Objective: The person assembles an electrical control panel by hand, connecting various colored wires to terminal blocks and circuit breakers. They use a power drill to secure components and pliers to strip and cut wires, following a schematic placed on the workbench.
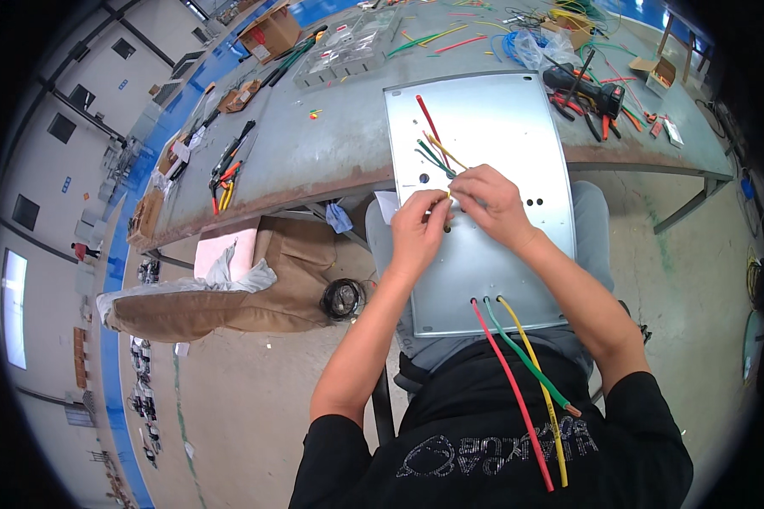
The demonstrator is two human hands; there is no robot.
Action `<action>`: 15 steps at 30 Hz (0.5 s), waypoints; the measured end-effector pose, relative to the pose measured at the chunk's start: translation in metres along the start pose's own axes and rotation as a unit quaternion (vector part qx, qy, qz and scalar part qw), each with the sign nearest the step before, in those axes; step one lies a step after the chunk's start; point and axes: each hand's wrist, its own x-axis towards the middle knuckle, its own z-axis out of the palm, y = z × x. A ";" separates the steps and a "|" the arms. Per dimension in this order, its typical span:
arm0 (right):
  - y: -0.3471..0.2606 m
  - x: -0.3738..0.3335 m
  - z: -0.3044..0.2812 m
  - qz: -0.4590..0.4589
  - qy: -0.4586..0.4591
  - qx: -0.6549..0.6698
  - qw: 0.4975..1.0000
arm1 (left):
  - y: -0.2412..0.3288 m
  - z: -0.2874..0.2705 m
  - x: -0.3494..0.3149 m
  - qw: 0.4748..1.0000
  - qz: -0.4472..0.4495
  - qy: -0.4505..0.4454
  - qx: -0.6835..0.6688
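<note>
Left hand (418, 227): we pinch the yellow wire (444, 153) shut at a hole in the metal plate (492, 119).
Right hand (494, 202): our fingers close beside it, touching the same wire.
Plate: on our lap, top edge against the workbench (331, 136).

Smooth matt metal plate (501, 254), glossy plastic-sheathed wires (526, 365)

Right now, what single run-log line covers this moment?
left hand: pinching yellow wire | right hand: on same wire | metal panel: on lap, against workbench | red wire, green wire: threaded through
</note>
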 end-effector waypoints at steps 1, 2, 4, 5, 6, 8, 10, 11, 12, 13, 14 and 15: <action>0.000 -0.006 0.001 -0.016 -0.024 -0.006 1.000 | -0.004 -0.004 -0.006 1.000 0.004 -0.007 0.007; -0.001 -0.012 0.001 -0.032 -0.047 -0.014 0.998 | -0.008 -0.007 -0.013 1.000 0.008 -0.016 0.011; -0.004 -0.020 0.003 -0.075 -0.067 -0.068 0.993 | -0.014 -0.015 -0.024 0.999 -0.007 -0.003 0.037; -0.006 -0.025 0.003 -0.095 -0.079 -0.097 0.988 | -0.014 -0.016 -0.024 0.999 -0.009 0.005 0.036; -0.008 -0.031 0.002 -0.094 -0.107 -0.115 0.983 | -0.013 -0.018 -0.023 0.999 -0.011 0.014 0.036; -0.009 -0.036 0.002 -0.100 -0.117 -0.126 0.980 | 0.002 -0.017 -0.018 0.998 -0.014 0.007 0.066; -0.010 -0.038 0.003 -0.103 -0.142 -0.135 0.975 | 0.009 -0.009 -0.009 0.996 0.030 0.033 0.077; -0.009 -0.039 0.003 -0.110 -0.147 -0.152 0.971 | 0.011 -0.004 -0.003 0.994 0.051 0.044 0.081; -0.010 -0.041 0.005 -0.116 -0.152 -0.167 0.967 | 0.015 0.000 0.002 0.994 0.046 0.049 0.080; -0.012 -0.043 0.005 -0.123 -0.156 -0.182 0.963 | 0.014 0.003 0.007 0.994 0.047 0.059 0.080; -0.013 -0.042 0.006 -0.118 -0.161 -0.186 0.962 | 0.014 0.005 0.014 0.993 0.051 0.069 0.081; -0.015 -0.041 0.006 -0.113 -0.166 -0.191 0.961 | 0.015 0.006 0.018 0.992 0.054 0.078 0.081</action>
